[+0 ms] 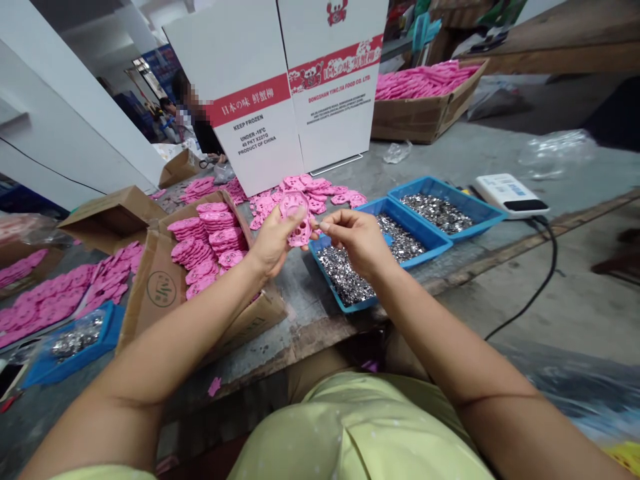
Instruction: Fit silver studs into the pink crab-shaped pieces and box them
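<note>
My left hand (274, 241) grips a pink plastic piece with round holes (299, 217), held upright above the table. My right hand (356, 241) is pinched at the right edge of that piece; what sits between its fingertips is too small to make out. Just under and behind my right hand lies a blue tray (350, 303) full of small shiny metal parts. A cardboard box (160, 287) with stacked pink pieces stands by my left forearm.
A second blue tray (477, 217) of metal parts and a white device (510, 195) with a black cable lie to the right. Loose pink pieces (320, 190) sit before tall white cartons (280, 100). Another box of pink pieces (425, 110) is far back. A person sits at the far left.
</note>
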The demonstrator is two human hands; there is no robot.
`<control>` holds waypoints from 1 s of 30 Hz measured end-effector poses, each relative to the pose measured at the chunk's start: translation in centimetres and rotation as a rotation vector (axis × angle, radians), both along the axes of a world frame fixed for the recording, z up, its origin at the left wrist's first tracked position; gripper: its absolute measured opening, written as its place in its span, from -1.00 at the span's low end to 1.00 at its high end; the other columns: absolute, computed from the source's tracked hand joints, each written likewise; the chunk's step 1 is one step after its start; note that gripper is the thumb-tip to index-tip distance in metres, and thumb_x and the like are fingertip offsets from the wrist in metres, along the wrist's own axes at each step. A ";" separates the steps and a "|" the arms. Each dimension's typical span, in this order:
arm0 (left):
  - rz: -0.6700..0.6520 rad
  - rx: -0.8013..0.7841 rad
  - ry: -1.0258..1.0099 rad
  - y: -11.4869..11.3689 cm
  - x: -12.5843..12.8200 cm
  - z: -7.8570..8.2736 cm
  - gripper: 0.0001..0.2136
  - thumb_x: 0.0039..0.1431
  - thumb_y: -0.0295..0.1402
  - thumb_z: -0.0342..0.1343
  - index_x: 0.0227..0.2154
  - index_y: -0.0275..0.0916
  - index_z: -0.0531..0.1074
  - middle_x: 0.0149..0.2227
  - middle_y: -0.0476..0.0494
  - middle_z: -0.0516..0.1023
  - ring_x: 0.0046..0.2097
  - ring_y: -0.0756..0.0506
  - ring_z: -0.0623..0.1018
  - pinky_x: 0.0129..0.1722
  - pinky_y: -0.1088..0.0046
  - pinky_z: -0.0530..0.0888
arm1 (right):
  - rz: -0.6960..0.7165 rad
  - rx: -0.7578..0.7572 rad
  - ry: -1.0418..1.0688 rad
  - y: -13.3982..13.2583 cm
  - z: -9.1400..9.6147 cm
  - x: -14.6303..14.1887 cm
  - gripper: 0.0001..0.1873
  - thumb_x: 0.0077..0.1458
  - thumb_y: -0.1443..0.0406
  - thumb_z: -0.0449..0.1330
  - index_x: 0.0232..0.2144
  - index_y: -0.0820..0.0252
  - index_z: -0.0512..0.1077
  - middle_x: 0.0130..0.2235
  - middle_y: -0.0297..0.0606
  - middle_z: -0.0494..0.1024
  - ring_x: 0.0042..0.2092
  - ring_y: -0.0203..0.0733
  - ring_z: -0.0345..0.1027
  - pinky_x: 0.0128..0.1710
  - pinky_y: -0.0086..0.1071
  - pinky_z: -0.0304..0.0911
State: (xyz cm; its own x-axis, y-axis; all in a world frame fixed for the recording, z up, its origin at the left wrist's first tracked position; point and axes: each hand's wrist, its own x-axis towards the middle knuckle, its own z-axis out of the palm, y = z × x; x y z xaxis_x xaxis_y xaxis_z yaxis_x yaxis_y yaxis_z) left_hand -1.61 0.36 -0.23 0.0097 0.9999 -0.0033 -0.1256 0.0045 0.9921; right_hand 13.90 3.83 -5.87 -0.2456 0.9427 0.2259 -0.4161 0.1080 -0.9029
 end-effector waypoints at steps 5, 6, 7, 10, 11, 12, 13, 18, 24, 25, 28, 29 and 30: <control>-0.147 -0.029 -0.175 0.3 -0.4 0.1 -0.75 0.25 -0.17 0.29 -0.19 -0.25 0.47 -0.12 -0.27 0.69 -0.05 -0.23 0.70 -0.21 0.32 0.62 | -0.119 0.010 0.134 -0.4 0.2 -0.1 -0.74 -0.19 0.20 0.53 -0.63 0.10 0.52 -0.25 -0.24 0.59 -0.02 -0.09 0.47 0.04 -0.16 0.36; -0.159 -0.010 -0.193 0.2 -0.5 0.1 -0.77 0.25 -0.23 0.31 -0.15 -0.24 0.48 -0.07 -0.26 0.70 0.01 -0.23 0.68 -0.09 0.26 0.63 | -0.152 0.019 0.148 -0.5 0.3 -0.2 -0.76 -0.19 0.21 0.53 -0.63 0.09 0.53 -0.20 -0.24 0.60 0.07 -0.05 0.45 0.15 -0.11 0.32; -0.170 0.007 -0.208 0.0 -0.6 0.2 -0.74 0.22 -0.29 0.34 -0.09 -0.23 0.50 -0.02 -0.23 0.69 0.06 -0.22 0.67 0.04 0.20 0.62 | -0.178 0.024 0.158 -0.7 0.3 -0.4 -0.78 -0.19 0.21 0.53 -0.62 0.08 0.55 -0.15 -0.23 0.61 0.14 -0.01 0.41 0.22 -0.06 0.28; -0.210 0.046 -0.237 -0.5 -0.7 0.5 -0.45 0.07 -0.44 0.43 0.14 -0.09 0.47 0.07 -0.13 0.67 0.19 -0.22 0.61 0.27 0.06 0.49 | -0.212 0.012 0.177 -1.1 0.5 -0.8 -0.78 -0.19 0.20 0.53 -0.61 0.07 0.55 -0.09 -0.23 0.61 0.24 0.05 0.34 0.29 0.01 0.22; -0.222 0.054 -0.239 -0.6 -0.7 0.6 -0.36 0.01 -0.47 0.46 0.18 -0.05 0.45 0.10 -0.12 0.66 0.23 -0.23 0.59 0.30 0.04 0.46 | -0.210 0.003 0.184 -1.3 0.6 -0.9 -0.77 -0.20 0.20 0.53 -0.62 0.07 0.55 -0.09 -0.23 0.61 0.25 0.06 0.34 0.30 0.02 0.21; -0.233 0.063 -0.236 -0.6 -0.7 0.7 -0.31 -0.04 -0.48 0.48 0.19 -0.02 0.45 0.12 -0.11 0.65 0.26 -0.25 0.56 0.32 0.02 0.43 | -0.204 -0.004 0.188 -1.4 0.6 -1.0 -0.77 -0.20 0.19 0.53 -0.62 0.07 0.55 -0.09 -0.22 0.61 0.24 0.06 0.34 0.31 0.02 0.20; -0.240 0.075 -0.229 -0.7 -0.6 0.7 -0.29 -0.08 -0.49 0.50 0.18 -0.01 0.46 0.14 -0.12 0.64 0.29 -0.26 0.54 0.34 0.02 0.42 | -0.198 -0.009 0.188 -1.5 0.7 -1.0 -0.77 -0.21 0.18 0.53 -0.62 0.07 0.55 -0.10 -0.22 0.61 0.23 0.06 0.35 0.31 0.02 0.20; -0.242 0.137 -0.168 -0.6 -0.5 0.8 -0.44 -0.17 -0.48 0.54 -0.05 -0.09 0.54 0.18 -0.11 0.60 0.35 -0.27 0.46 0.31 0.10 0.45 | -0.176 -0.014 0.162 -1.6 1.1 -1.2 -0.75 -0.21 0.13 0.51 -0.62 0.07 0.55 -0.10 -0.21 0.62 0.21 0.07 0.36 0.30 0.03 0.18; -0.256 0.178 -0.147 -0.6 -0.5 0.7 -0.46 -0.16 -0.44 0.56 -0.07 -0.08 0.54 0.17 -0.11 0.59 0.32 -0.25 0.47 0.25 0.16 0.49 | -0.183 -0.015 0.142 -1.5 1.1 -1.7 -0.72 -0.19 0.10 0.49 -0.62 0.09 0.52 -0.12 -0.20 0.62 0.24 0.10 0.35 0.30 0.03 0.17; -0.258 0.182 -0.144 -0.6 -0.5 0.7 -0.46 -0.16 -0.44 0.56 -0.07 -0.08 0.53 0.17 -0.11 0.59 0.32 -0.25 0.47 0.25 0.15 0.49 | -0.183 -0.019 0.142 -1.5 1.1 -1.7 -0.73 -0.20 0.11 0.49 -0.63 0.09 0.53 -0.13 -0.20 0.62 0.24 0.11 0.35 0.29 0.02 0.17; -0.258 0.187 -0.141 -0.6 -0.5 0.6 -0.47 -0.15 -0.44 0.55 -0.07 -0.07 0.52 0.16 -0.11 0.59 0.32 -0.26 0.46 0.27 0.11 0.47 | -0.195 -0.033 0.152 -1.5 1.1 -1.9 -0.76 -0.23 0.13 0.48 -0.64 0.08 0.53 -0.16 -0.20 0.62 0.24 0.12 0.36 0.29 0.01 0.17; -0.259 0.188 -0.140 -0.6 -0.6 0.5 -0.47 -0.15 -0.45 0.55 -0.08 -0.07 0.52 0.16 -0.11 0.59 0.32 -0.25 0.47 0.28 0.10 0.46 | -0.198 -0.033 0.153 -1.5 1.1 -2.0 -0.78 -0.23 0.15 0.47 -0.64 0.08 0.53 -0.15 -0.20 0.62 0.24 0.11 0.36 0.30 0.00 0.17; -0.258 0.191 -0.139 -0.5 -0.6 0.5 -0.47 -0.14 -0.46 0.55 -0.08 -0.08 0.52 0.16 -0.10 0.59 0.31 -0.25 0.48 0.29 0.09 0.46 | -0.201 -0.031 0.153 -1.4 1.1 -2.0 -0.79 -0.23 0.16 0.46 -0.64 0.08 0.53 -0.15 -0.21 0.63 0.24 0.11 0.36 0.30 0.00 0.18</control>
State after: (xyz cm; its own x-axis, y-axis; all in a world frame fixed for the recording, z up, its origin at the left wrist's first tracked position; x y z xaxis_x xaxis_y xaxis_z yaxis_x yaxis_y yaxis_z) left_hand -2.22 -0.18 0.23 0.2499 0.9468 0.2026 -0.2781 -0.1302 0.9517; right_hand 11.90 2.39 -4.78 -0.0175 0.9762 0.2163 -0.5213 0.1757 -0.8351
